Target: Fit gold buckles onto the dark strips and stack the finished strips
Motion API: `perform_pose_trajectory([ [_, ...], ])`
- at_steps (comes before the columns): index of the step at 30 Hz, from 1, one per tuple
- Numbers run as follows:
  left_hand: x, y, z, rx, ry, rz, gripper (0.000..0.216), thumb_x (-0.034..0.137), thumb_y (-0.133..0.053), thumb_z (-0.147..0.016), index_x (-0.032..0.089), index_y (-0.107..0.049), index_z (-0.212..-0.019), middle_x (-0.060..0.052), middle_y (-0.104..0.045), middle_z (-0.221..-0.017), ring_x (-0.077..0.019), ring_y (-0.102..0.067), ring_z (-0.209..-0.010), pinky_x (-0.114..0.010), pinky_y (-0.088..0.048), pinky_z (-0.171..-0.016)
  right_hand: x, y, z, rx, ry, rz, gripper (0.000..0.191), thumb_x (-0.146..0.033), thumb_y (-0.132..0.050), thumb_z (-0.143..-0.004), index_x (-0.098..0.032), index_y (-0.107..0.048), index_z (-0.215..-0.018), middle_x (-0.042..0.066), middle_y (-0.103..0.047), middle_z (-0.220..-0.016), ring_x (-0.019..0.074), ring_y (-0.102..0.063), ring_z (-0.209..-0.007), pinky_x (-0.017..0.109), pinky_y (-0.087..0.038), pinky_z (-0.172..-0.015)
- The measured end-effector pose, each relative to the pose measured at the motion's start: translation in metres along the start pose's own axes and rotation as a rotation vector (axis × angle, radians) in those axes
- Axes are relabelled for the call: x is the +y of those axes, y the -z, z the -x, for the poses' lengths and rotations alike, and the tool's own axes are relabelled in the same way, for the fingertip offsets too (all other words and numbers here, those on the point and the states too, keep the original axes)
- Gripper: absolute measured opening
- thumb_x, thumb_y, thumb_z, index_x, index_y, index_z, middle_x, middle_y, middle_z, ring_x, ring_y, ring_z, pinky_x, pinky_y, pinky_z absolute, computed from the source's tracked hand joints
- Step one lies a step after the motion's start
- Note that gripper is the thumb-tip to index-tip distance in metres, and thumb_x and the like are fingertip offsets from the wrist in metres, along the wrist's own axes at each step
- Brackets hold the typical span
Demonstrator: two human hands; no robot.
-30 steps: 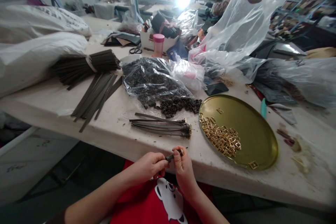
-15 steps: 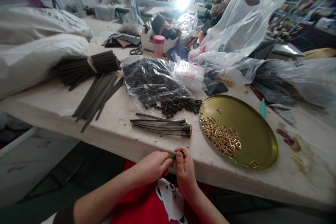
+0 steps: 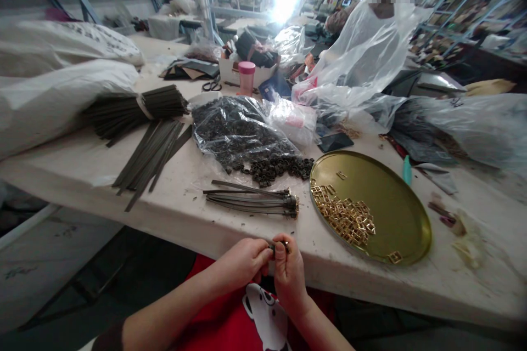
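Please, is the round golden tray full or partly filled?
Only partly filled: gold buckles heap toward the left side of the tray, and much of its bottom shows.

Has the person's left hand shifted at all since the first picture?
Yes: slightly to the right; the left hand is nearer the right hand, judged against the gold-ended straps.

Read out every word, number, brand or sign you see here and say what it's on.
No text is readable.
Upper white sack: dark printing, too blurred to read.
Clear plastic bag at far right: small dark mark, too small to read.
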State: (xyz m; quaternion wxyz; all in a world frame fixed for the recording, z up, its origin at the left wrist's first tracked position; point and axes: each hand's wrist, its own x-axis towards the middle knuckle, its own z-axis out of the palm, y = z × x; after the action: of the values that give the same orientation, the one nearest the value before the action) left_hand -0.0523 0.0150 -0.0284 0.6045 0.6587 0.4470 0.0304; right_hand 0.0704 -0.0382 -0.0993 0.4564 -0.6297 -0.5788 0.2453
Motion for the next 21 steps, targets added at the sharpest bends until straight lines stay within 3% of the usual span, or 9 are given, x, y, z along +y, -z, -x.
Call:
perform_pose_trajectory([
  [2, 0.0, 0.0, -0.003, -0.002, -0.025, -0.044, 0.031, 0.032, -0.029, -0.084, 0.015, -0.049, -0.068, -0.001, -0.054, -0.058, -0.0126, -0.051, -0.048, -0.02, -0.037, -0.046, 0.0, 0.002, 0.0, 0.002, 0.011, 0.006, 0.018, -0.028, -0.03, -0.091, -0.019, -0.046, -0.092, 0.002, -0.056, -0.075, 0.0141, -0.055, -0.067, 0.026, -0.043, -0.061],
  [5, 0.001, 0.006, -0.003, 0.041, -0.1, -0.295, 0.03, 0.027, -0.032, -0.084, 0.015, -0.055, -0.07, -0.004, -0.06, -0.064, -0.0155, -0.056, -0.058, -0.023, -0.038, -0.054, 0.0, 0.003, -0.001, -0.018, 0.04, 0.01, 0.021, -0.028, -0.029, -0.091, -0.02, -0.048, -0.096, 0.002, -0.059, -0.081, 0.0143, -0.057, -0.073, 0.026, -0.045, -0.065],
  [10, 0.004, 0.026, -0.007, 0.217, -0.114, -0.687, 0.027, 0.034, -0.041, -0.085, 0.018, -0.061, -0.078, -0.006, -0.066, -0.075, -0.0207, -0.06, -0.068, -0.025, -0.038, -0.056, 0.001, 0.004, -0.014, -0.068, 0.166, 0.069, 0.026, -0.025, -0.029, -0.092, -0.021, -0.048, -0.109, 0.006, -0.061, -0.101, 0.0155, -0.058, -0.094, 0.027, -0.048, -0.077],
  [13, 0.003, 0.035, -0.025, 0.345, -0.251, -0.757, 0.024, 0.036, -0.046, -0.084, 0.018, -0.061, -0.079, -0.005, -0.064, -0.075, -0.0202, -0.06, -0.069, -0.026, -0.041, -0.059, 0.002, 0.01, -0.037, -0.059, 0.239, 0.182, 0.028, -0.027, -0.032, -0.091, -0.018, -0.046, -0.114, 0.008, -0.061, -0.099, 0.0171, -0.058, -0.091, 0.029, -0.049, -0.075],
  [15, 0.003, 0.039, -0.041, 0.437, -0.337, -0.772, 0.024, 0.037, -0.048, -0.084, 0.017, -0.061, -0.082, -0.005, -0.063, -0.079, -0.02, -0.06, -0.074, -0.028, -0.043, -0.065, 0.006, 0.016, -0.055, -0.027, 0.288, 0.331, 0.031, -0.03, -0.035, -0.09, -0.016, -0.048, -0.113, 0.01, -0.062, -0.096, 0.0197, -0.058, -0.088, 0.033, -0.049, -0.074],
  [18, -0.001, 0.046, -0.059, 0.528, -0.342, -0.797, 0.02, 0.034, -0.053, -0.083, 0.017, -0.061, -0.09, -0.006, -0.062, -0.09, -0.0197, -0.058, -0.084, -0.03, -0.043, -0.075, 0.022, 0.022, -0.075, 0.097, 0.386, 0.59, 0.041, -0.04, -0.035, -0.088, -0.013, -0.05, -0.114, 0.015, -0.06, -0.103, 0.0267, -0.056, -0.094, 0.041, -0.046, -0.078],
  [21, -0.011, 0.071, -0.061, 0.588, -0.327, -0.823, 0.022, 0.036, -0.056, -0.081, 0.021, -0.059, -0.096, -0.002, -0.06, -0.099, -0.0162, -0.056, -0.092, -0.026, -0.042, -0.081, 0.051, 0.02, -0.084, 0.215, 0.526, 0.73, 0.058, -0.049, -0.036, -0.085, -0.012, -0.039, -0.129, 0.018, -0.058, -0.109, 0.0305, -0.057, -0.094, 0.043, -0.045, -0.077],
])
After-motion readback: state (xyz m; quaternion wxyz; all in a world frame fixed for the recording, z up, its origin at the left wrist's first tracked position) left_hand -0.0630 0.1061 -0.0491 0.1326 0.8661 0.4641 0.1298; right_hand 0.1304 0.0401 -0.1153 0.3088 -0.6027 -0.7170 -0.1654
